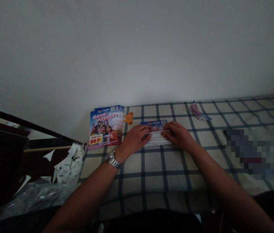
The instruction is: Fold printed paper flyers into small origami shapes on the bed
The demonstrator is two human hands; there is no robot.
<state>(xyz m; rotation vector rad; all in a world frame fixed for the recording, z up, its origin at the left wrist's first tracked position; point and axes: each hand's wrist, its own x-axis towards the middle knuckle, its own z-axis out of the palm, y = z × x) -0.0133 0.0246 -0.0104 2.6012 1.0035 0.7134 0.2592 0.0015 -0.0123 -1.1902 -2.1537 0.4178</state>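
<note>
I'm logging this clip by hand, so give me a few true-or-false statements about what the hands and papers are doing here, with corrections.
1. Both hands rest on one folded flyer on the checked cloth. True: the left hand and the right hand press on it from either side.
2. The stack of flyers lies to the right of the hands. False: it lies to their left, near the cloth's edge.
3. A watch is worn on the left wrist. True.
4. The right hand holds the small crumpled piece by the wall. False: that piece lies apart, untouched.
5. Torn white paper scraps lie on the stack. False: they lie off the cloth, lower left.
</note>
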